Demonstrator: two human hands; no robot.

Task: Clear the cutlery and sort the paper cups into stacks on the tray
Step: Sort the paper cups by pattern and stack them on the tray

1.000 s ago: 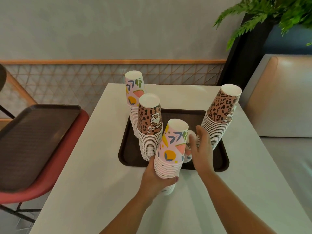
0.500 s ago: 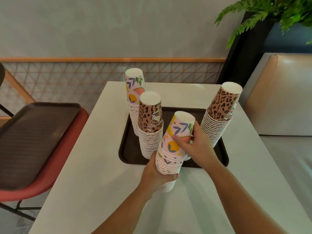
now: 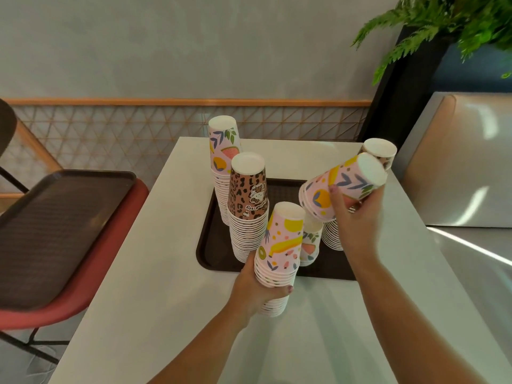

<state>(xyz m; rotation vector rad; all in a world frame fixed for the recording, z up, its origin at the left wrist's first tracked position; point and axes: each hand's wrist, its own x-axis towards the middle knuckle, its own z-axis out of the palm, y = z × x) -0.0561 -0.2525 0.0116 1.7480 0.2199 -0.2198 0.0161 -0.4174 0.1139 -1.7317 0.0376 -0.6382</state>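
A dark brown tray [image 3: 210, 245] lies on the white table [image 3: 155, 273]. On it stand a tall pink fruit-print stack [image 3: 223, 151], a leopard-print stack [image 3: 248, 206], a second leopard-print stack [image 3: 381, 149] at the right, mostly hidden, and a short pink stack [image 3: 310, 245]. My left hand [image 3: 257, 289] grips a tilted pink fruit-print stack [image 3: 279, 245] near the tray's front edge. My right hand [image 3: 357, 217] grips a few nested pink cups [image 3: 343, 187], lifted and tipped sideways above the tray.
A second dark tray [image 3: 55, 231] rests on a red chair [image 3: 110, 261] at the left. A pale upholstered bench [image 3: 465, 162] sits at the right, with a green plant [image 3: 457, 23] above it. A wall with a lattice panel runs behind the table.
My right hand pulled a few cups off the top of the pink stack and raised them to the right. The stack in my left hand is shorter.
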